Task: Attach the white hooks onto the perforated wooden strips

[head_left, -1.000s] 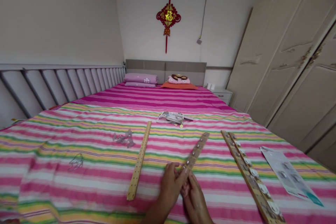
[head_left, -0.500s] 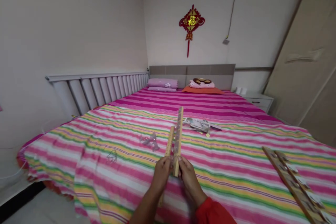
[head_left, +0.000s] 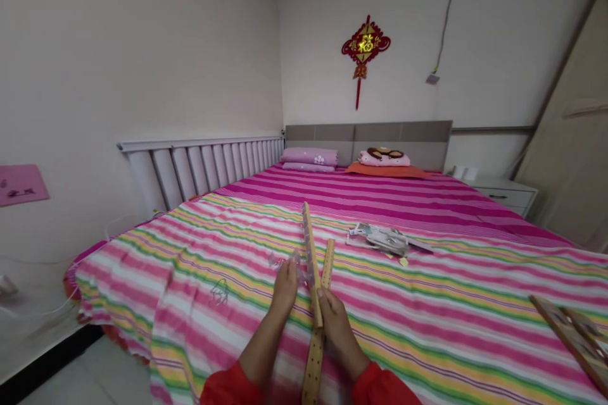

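Observation:
My right hand [head_left: 336, 321] grips the lower end of a pale wooden strip [head_left: 311, 259], which tilts up and away from me. Small greyish see-through pieces line its left face. Under it on the bed lies a second wooden strip [head_left: 313, 364] with rows of small holes. My left hand [head_left: 285, 288], left of the held strip, has its fingers pinched together at some crumpled clear plastic pieces [head_left: 300, 258]; what sits between the fingertips is too small to tell.
A pile of plastic-wrapped flat items [head_left: 380, 238] lies beyond my right hand. Wooden pieces [head_left: 565, 329] rest at the far right of the striped bed sheet [head_left: 199, 342]. A thin wire-like tangle [head_left: 219, 292] lies to the left. A white radiator [head_left: 204, 168] runs along the left wall.
My left hand has left the held strip and moved to the clear plastic pieces on its left. The strip now leans leftward, still in my right hand. The view has turned left.

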Available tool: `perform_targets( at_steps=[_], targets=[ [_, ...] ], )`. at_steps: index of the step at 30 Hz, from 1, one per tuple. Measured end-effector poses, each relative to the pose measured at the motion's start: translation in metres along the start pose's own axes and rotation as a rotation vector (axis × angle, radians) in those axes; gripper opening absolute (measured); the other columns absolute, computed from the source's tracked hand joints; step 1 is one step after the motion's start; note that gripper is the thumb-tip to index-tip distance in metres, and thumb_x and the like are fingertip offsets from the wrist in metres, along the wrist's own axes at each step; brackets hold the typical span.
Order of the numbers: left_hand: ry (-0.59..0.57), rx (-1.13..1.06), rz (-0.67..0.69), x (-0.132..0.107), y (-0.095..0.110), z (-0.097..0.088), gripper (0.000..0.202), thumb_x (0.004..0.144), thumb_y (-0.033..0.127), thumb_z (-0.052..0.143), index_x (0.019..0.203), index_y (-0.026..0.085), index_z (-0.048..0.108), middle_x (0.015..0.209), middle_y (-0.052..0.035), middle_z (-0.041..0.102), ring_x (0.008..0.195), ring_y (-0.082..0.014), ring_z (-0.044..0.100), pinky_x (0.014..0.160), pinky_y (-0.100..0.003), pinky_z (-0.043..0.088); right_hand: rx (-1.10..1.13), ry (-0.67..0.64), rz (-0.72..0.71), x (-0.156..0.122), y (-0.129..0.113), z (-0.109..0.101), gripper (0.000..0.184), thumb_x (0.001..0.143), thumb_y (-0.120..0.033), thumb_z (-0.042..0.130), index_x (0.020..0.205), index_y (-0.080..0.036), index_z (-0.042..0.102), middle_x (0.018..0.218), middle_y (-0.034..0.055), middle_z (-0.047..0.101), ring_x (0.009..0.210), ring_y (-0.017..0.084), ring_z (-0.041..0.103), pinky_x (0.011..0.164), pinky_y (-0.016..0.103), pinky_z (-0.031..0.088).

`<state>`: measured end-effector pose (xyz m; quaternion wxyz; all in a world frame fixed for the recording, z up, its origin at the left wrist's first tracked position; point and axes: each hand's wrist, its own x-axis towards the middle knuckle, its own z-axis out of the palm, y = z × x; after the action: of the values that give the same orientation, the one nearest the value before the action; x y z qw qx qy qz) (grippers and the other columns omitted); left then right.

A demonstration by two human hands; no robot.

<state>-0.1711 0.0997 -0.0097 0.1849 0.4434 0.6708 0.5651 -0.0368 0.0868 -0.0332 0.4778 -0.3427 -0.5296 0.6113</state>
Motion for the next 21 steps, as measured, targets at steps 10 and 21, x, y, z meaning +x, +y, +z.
perform_targets(
  at_steps=[10, 21],
  targets=[
    [0.078, 0.044, 0.097, 0.015, -0.011, 0.024, 0.034, 0.086, 0.040, 0.030, 0.059, 0.023, 0.041, 0.054, 0.0009, 0.047, 0.055, -0.0166, 0.048, 0.056, -0.028, 0.038, -0.085, -0.026, -0.015, -0.001, -0.004, -0.005, 0.053, 0.067, -0.073, 0.051, 0.064, -0.020, 0.051, 0.052, -0.0038, 0.045, 0.049, 0.014, 0.043, 0.047, 0.026, 0.035],
    [0.126, -0.039, -0.035, 0.071, -0.002, 0.007, 0.038, 0.087, 0.049, 0.030, 0.073, 0.020, 0.050, 0.070, -0.0033, 0.058, 0.061, -0.0164, 0.057, 0.055, -0.026, 0.041, -0.160, -0.081, -0.084, -0.021, -0.002, -0.007, 0.044, 0.077, -0.058, 0.055, 0.087, -0.018, 0.069, 0.083, 0.0067, 0.070, 0.083, 0.024, 0.062, 0.077, 0.032, 0.048]
  ],
)
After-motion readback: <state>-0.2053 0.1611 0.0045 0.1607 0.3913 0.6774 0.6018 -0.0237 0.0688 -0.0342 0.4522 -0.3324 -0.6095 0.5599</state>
